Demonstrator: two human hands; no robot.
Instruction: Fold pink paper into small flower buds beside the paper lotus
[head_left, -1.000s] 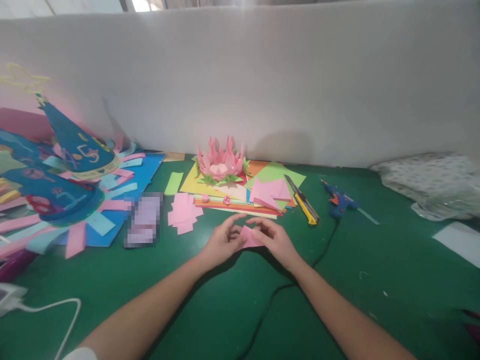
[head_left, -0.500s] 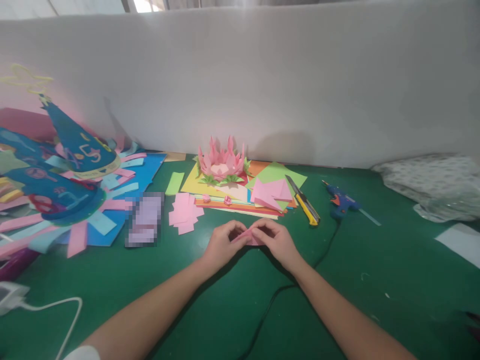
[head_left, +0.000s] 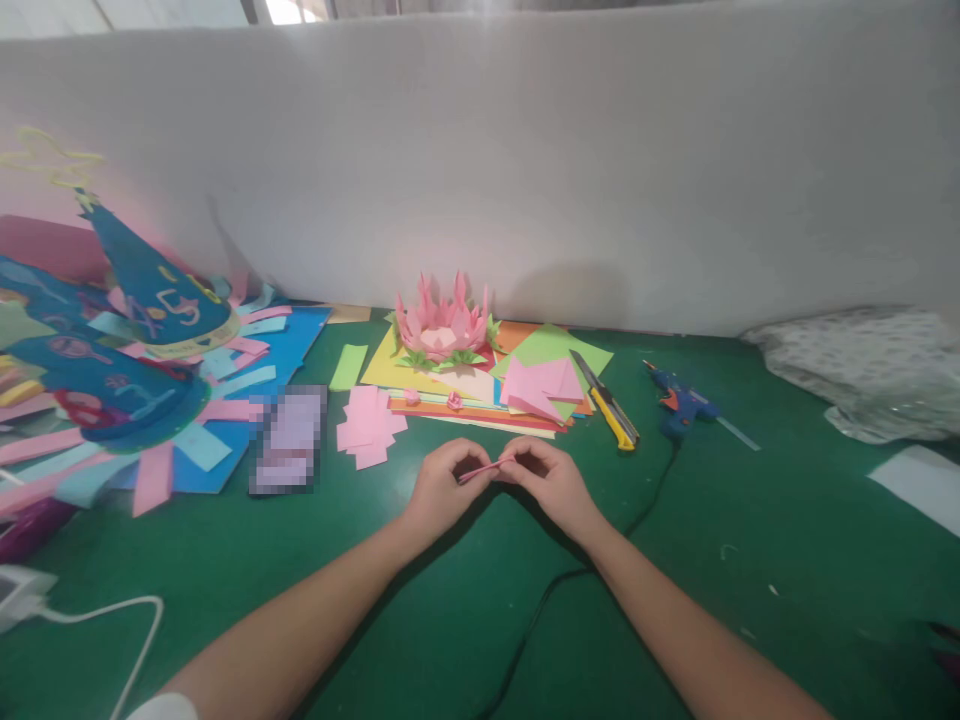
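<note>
A small folded piece of pink paper (head_left: 487, 470) is pinched between both hands above the green table. My left hand (head_left: 447, 486) is closed on its left part, thumb against fingers. On its right part, my right hand (head_left: 553, 482) grips with thumb and fingertips; the fingers hide much of the paper. Just beyond the hands lie stacked coloured sheets with two small pink paper rosettes (head_left: 454, 401) on them. To the left is a pile of pink paper rectangles (head_left: 369, 426). A pink paper lotus (head_left: 444, 325) with green leaves stands behind.
A yellow utility knife (head_left: 611, 408) and a blue glue gun (head_left: 684, 400) lie to the right, the gun's black cord (head_left: 536, 615) running under my right forearm. Blue paper cone hats (head_left: 154, 275) and a blurred-out flat object (head_left: 291, 438) are at left. A white partition (head_left: 480, 170) closes off the back.
The pink paper has been tilted in my fingers, so it now shows as a thin edge instead of a wider face. Both hands have barely moved.
</note>
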